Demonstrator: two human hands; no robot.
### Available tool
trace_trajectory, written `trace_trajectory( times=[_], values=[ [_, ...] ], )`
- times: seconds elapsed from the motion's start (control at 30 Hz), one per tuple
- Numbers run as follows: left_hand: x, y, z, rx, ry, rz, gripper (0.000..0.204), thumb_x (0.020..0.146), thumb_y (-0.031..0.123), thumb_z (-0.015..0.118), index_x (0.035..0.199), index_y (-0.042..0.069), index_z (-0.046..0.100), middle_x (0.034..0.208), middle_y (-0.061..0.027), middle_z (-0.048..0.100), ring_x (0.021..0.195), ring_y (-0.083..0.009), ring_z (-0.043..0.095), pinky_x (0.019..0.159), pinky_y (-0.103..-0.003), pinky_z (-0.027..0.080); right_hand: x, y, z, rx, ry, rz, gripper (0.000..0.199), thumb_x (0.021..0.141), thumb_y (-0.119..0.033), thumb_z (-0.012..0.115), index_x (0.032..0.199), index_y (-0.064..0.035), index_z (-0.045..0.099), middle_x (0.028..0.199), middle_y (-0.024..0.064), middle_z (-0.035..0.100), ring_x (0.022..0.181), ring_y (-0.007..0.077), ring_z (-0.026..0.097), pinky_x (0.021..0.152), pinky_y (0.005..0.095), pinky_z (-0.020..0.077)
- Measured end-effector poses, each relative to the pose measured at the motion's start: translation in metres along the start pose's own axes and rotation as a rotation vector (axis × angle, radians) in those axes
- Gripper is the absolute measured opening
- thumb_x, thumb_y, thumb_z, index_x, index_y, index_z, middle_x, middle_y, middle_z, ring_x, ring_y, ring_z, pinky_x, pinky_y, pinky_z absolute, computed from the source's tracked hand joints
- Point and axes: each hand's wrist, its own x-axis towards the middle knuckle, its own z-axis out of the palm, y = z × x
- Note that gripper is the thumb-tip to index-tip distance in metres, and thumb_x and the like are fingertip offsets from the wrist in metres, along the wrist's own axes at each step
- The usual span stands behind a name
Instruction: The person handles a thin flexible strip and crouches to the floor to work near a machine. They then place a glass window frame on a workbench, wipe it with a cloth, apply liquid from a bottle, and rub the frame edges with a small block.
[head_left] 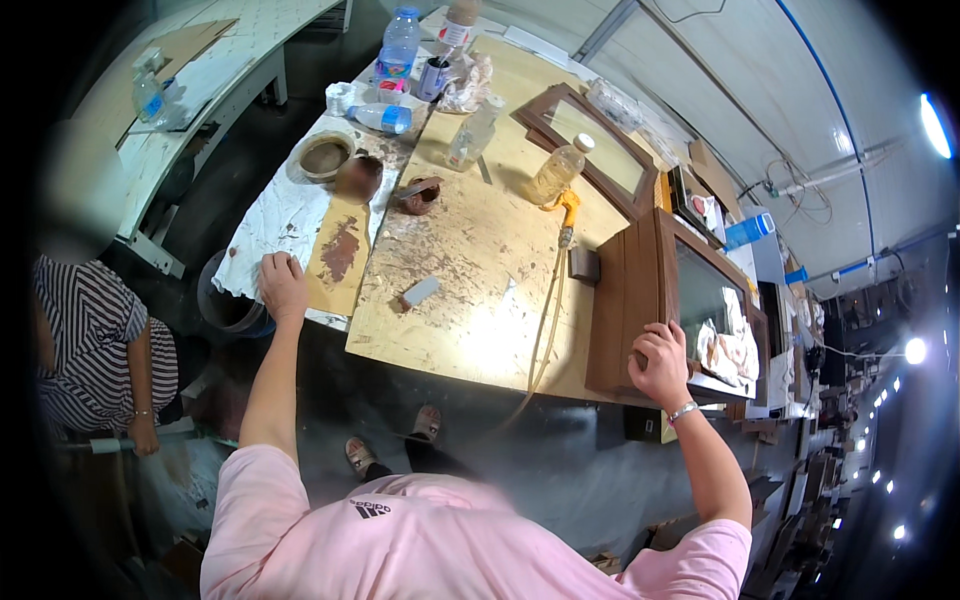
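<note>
My left hand, fingers bent and close together, rests on the white cloth at the left end of the table. Just right of it lies a tan sheet smeared with reddish brown. Over on the right, my right hand is curled against the front edge of a brown wooden cabinet with a glass panel. Something small and dark brown shows at its thumb side, too covered to name. What lies under the left fingertips is hidden. A grey block sits on the tabletop between the hands.
A yellow air blow gun with its hose lies left of the cabinet, by a bottle of yellowish liquid. Further back are a bowl, a brown-stained pot, several bottles and a wooden frame. A person in stripes is at left.
</note>
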Motion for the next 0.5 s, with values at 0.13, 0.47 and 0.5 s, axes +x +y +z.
trace_trajectory(
  times=[0.13, 0.47, 0.5],
  values=[
    [-0.0011, -0.0003, 0.0001, 0.009, 0.019, 0.028, 0.011, 0.088, 0.017, 0.060, 0.091, 0.009, 0.053, 0.094, -0.0096, 0.052, 0.091, -0.0322, 0.054, 0.077, -0.044, 0.044, 0.0005, -0.0006, 0.0001, 0.003, 0.008, 0.005, 0.009, 0.065, -0.014, 0.067, 0.070, -0.0076, 0.064, 0.084, 0.0044, 0.066, 0.105, 0.0239, 0.057, 0.104, 0.0499, 0.0338],
    [-0.0001, -0.0034, -0.0025, 0.012, -0.015, 0.044, 0.012, 0.088, 0.018, 0.059, 0.092, 0.007, 0.053, 0.097, -0.0111, 0.052, 0.093, -0.0330, 0.053, 0.079, -0.045, 0.044, -0.0011, -0.0016, 0.0034, -0.004, 0.031, 0.011, 0.007, 0.066, -0.014, 0.066, 0.067, -0.0080, 0.063, 0.081, 0.0043, 0.066, 0.104, 0.0229, 0.059, 0.104, 0.0482, 0.0349],
    [0.0001, 0.0009, -0.0022, 0.017, -0.036, 0.041, 0.013, 0.088, 0.018, 0.059, 0.092, 0.007, 0.053, 0.097, -0.0115, 0.052, 0.094, -0.0330, 0.053, 0.080, -0.044, 0.044, -0.0035, -0.0004, 0.0036, -0.001, 0.033, 0.009, 0.007, 0.066, -0.014, 0.066, 0.067, -0.0081, 0.063, 0.081, 0.0043, 0.066, 0.104, 0.0227, 0.059, 0.103, 0.0482, 0.0351]
  ],
)
